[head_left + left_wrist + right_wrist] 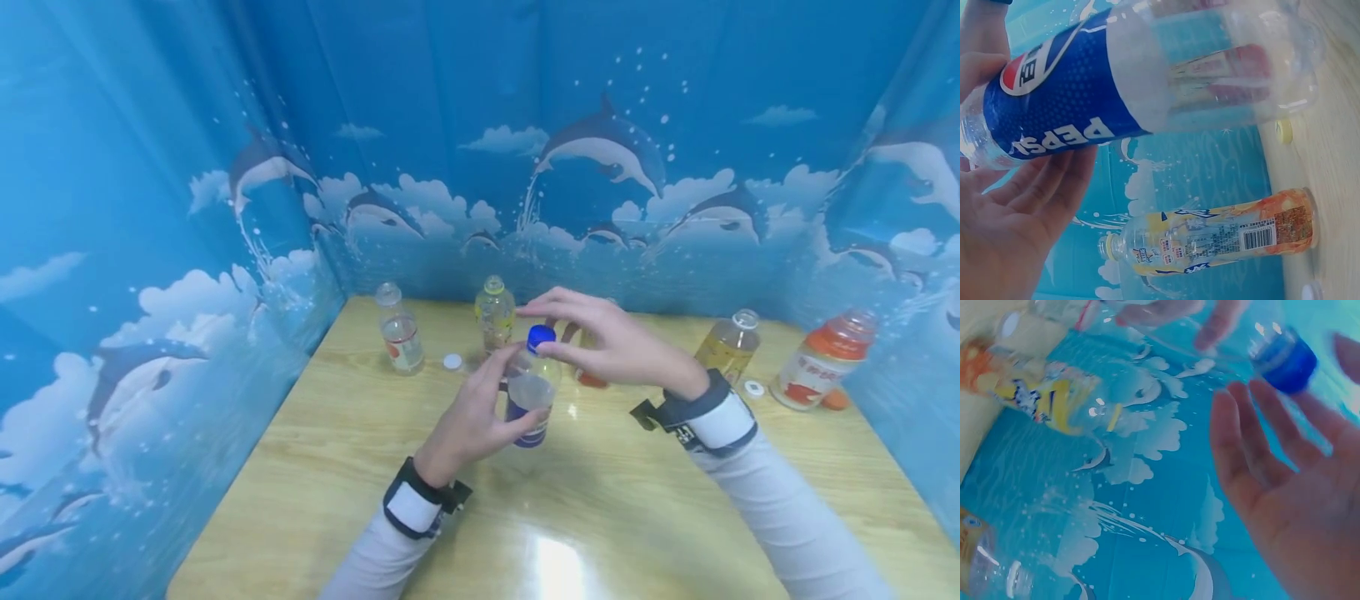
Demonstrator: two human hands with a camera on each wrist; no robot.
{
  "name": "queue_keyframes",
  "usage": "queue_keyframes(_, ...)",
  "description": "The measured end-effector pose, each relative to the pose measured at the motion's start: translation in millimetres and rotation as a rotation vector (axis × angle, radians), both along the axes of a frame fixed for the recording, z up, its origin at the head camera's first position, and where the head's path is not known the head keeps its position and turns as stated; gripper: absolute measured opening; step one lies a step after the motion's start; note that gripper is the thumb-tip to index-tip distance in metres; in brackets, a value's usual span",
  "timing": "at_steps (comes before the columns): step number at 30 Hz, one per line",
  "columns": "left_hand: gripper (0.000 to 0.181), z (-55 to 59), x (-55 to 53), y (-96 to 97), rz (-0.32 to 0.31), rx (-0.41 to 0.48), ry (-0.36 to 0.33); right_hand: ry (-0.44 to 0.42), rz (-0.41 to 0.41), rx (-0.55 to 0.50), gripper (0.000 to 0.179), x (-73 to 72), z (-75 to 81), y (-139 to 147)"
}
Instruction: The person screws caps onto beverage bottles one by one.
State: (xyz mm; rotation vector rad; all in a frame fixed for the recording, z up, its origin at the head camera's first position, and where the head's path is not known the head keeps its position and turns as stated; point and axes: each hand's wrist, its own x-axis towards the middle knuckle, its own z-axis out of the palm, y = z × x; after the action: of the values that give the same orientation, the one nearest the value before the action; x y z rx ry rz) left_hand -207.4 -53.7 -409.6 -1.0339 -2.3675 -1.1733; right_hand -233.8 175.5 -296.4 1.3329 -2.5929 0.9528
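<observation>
A clear Pepsi bottle with a blue label [1054, 94] is held upright above the table by my left hand [476, 417], its thumb and fingers round the sides. The blue cap [541, 336] sits on its mouth. My right hand [600, 337] is at the cap, thumb and fingers spread to either side of it. Seen from the right wrist, those fingers are nearly straight beside the cap, and the thumb stands apart. Behind the held bottle is a yellow-labelled bottle [495, 317] without a cap. Another bottle [588, 350] is mostly hidden behind my right hand.
On the wooden table [337, 467], an uncapped clear bottle [402, 337] stands at left, near a white cap [452, 362]. To the right are a bottle of amber look [726, 346], another white cap [753, 388], an orange-topped bottle [821, 367] and an orange cap [835, 400]. Dolphin-print curtains [450, 100] surround the table.
</observation>
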Motion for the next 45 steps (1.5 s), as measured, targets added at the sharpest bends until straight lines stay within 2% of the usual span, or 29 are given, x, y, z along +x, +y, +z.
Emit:
queue_keyframes(3, 0.09, 1.4, 0.1, -0.5, -0.028, 0.011, -0.003, -0.059, 0.094, -0.027, 0.041, -0.2, 2.8, 5)
queue_keyframes(6, 0.092, 2.0, 0.1, -1.0, -0.046, 0.02, 0.001, -0.053, 0.1, -0.026, 0.038, 0.9, 5.0, 4)
queue_keyframes(8, 0.091, 2.0, -0.2, -0.9, -0.054, 0.023, 0.005, -0.032, 0.067, -0.025, 0.034, 2.3, 5.5, 2)
queue_keyframes(11, 0.089, 1.5, -0.6, -0.6, -0.058, 0.023, 0.009, 0.047, -0.04, 0.014, 0.025, 3.7, 4.6, -3)
queue_keyframes(13, 0.087, 1.1, -0.8, -0.1, -0.058, 0.018, 0.012, 0.108, -0.109, 0.064, 0.028, 3.8, 3.4, -5)
queue_keyframes(15, 0.086, 1.0, -0.7, 0.2, -0.058, 0.016, 0.01, 0.132, -0.144, 0.103, 0.034, 3.3, 2.2, -5)
queue_keyframes(17, 0.086, 1.3, -0.5, 0.4, -0.062, 0.017, 0.006, 0.092, -0.116, 0.096, 0.039, 4.0, 2.4, -2)
queue_keyframes(20, 0.087, 1.1, -0.2, 0.2, -0.074, 0.027, -0.004, -0.024, 0.004, 0.036, 0.044, 5.6, 4.3, 5)
queue_keyframes(23, 0.091, 0.0, 0.4, -1.0, -0.076, 0.029, -0.006, -0.06, 0.086, 0.014, 0.043, 8.0, 6.9, 9)
queue_keyframes(26, 0.092, -2.3, 1.5, -1.8, -0.076, 0.03, -0.011, -0.008, 0.064, 0.029, 0.035, 10.4, 8.3, 7)
queue_keyframes(30, 0.086, -5.7, 3.8, -0.5, -0.086, 0.033, -0.024, 0.11, -0.07, 0.09, 0.019, 12.8, 4.5, 0)
queue_keyframes(32, 0.084, -8.0, 5.2, 0.8, -0.097, 0.036, -0.031, 0.186, -0.129, 0.156, 0.027, 14.0, 0.6, -4)
queue_keyframes(34, 0.083, -10.4, 7.0, 1.7, -0.103, 0.041, -0.037, 0.22, -0.146, 0.203, 0.034, 15.4, -2.9, -6)
queue_keyframes(36, 0.083, -12.3, 8.3, 2.7, -0.113, 0.05, -0.041, 0.204, -0.124, 0.213, 0.034, 16.8, -5.0, -5)
queue_keyframes(41, 0.089, -12.7, 7.6, 2.7, -0.105, 0.045, -0.014, 0.048, 0.035, 0.117, 0.042, 17.5, -0.4, 7)
queue_keyframes(43, 0.09, -11.5, 6.7, 1.6, -0.092, 0.034, 0.003, 0.029, 0.078, 0.098, 0.041, 16.3, 2.9, 9)
queue_keyframes(45, 0.091, -9.8, 5.7, 0.4, -0.082, 0.022, 0.009, 0.036, 0.084, 0.084, 0.036, 13.9, 4.8, 9)
